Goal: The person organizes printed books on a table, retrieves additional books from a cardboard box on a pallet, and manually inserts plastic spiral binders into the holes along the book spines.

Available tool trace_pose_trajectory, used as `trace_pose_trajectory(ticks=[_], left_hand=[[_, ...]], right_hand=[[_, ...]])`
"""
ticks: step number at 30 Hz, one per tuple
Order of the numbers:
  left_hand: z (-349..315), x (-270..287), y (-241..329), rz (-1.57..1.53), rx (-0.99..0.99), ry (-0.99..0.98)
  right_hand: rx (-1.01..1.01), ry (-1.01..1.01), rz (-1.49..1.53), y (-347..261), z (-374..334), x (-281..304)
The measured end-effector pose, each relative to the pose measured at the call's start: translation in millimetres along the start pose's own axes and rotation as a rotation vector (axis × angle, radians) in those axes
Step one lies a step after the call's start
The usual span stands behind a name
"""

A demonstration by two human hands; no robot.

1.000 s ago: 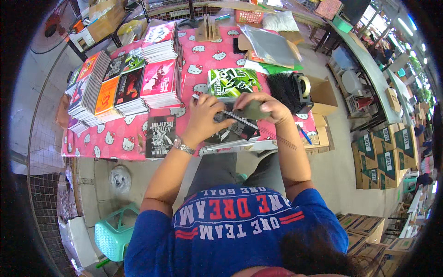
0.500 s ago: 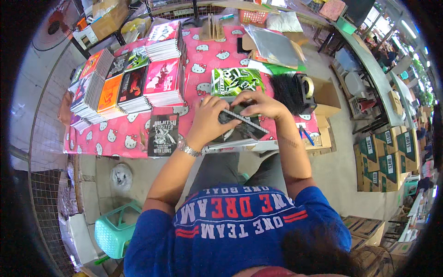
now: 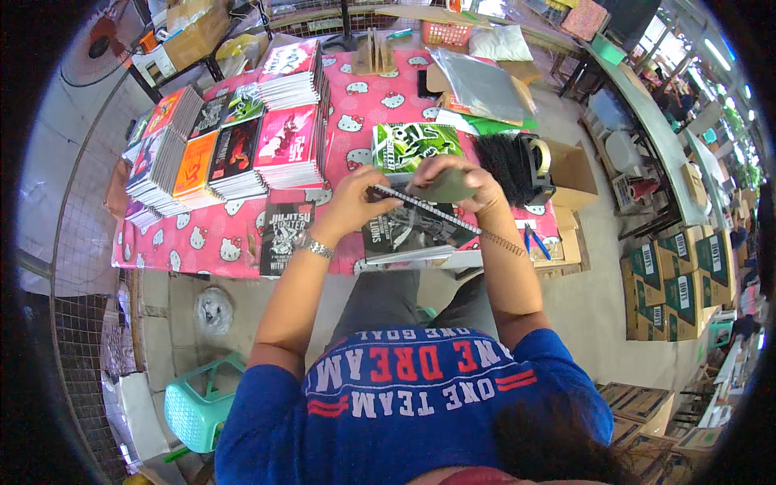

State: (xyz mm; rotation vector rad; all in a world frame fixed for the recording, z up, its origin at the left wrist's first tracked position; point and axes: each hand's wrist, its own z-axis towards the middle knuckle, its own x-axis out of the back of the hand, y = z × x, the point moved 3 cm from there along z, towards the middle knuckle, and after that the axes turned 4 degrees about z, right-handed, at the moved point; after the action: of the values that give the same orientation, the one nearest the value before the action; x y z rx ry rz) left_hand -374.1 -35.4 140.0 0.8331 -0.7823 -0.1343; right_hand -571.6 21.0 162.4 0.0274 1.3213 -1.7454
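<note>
A black-covered notebook (image 3: 412, 230) is tilted in front of me, its punched edge running down to the right. My left hand (image 3: 365, 196) pinches the upper left end of that edge, thumb on the near side. A dark wire coil (image 3: 503, 242) sticks out past the edge's right end, over my right forearm. In my right hand (image 3: 477, 190), closed fingers hold a rounded olive-green piece (image 3: 449, 187) just above the punched edge; its kind is unclear. Beyond my hands lies a green-covered notebook (image 3: 416, 145). To the left is a loose black printed cover (image 3: 287, 234).
Stacked spiral notebooks (image 3: 287, 133) fill the table's left side. On the right are a bundle of black coils (image 3: 501, 166), a tape dispenser (image 3: 540, 162), blue-handled pliers (image 3: 535, 241) and plastic sheets (image 3: 481, 85). A wooden holder (image 3: 372, 56) stands at the back.
My right hand has turned and lifted slightly, bringing the olive-green piece into view. My left hand has shifted left along the notebook's edge, and more of the black cover shows.
</note>
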Motion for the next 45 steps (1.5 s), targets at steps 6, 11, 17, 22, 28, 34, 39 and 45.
trace_pose_trajectory(ticks=[6,11,17,22,28,34,39,45], left_hand=[[9,-13,4,-0.004,0.033,-0.050],[13,-14,8,0.001,0.020,-0.051],[13,-16,8,0.011,0.043,-0.068],[7,-22,-7,-0.186,0.121,0.001],[-20,-22,-5,-0.429,0.306,0.236],[-43,-21,-1,-0.302,0.379,0.372],[-39,-24,0,-0.222,0.120,0.374],[-43,-24,-18,-0.290,0.260,0.302]], right_hand=[[-0.194,0.086,-0.487,-9,-6,9],[-0.016,0.082,-0.237,-15,-9,-1],[-0.269,0.204,-0.438,-8,-9,1],[-0.466,0.507,-0.935,12,-58,53],[-0.290,0.975,-1.934,75,-202,83],[-0.401,1.572,-2.179,26,-285,101],[-0.925,1.288,-2.028,25,-291,97],[0.422,1.671,-1.332,30,-203,15]])
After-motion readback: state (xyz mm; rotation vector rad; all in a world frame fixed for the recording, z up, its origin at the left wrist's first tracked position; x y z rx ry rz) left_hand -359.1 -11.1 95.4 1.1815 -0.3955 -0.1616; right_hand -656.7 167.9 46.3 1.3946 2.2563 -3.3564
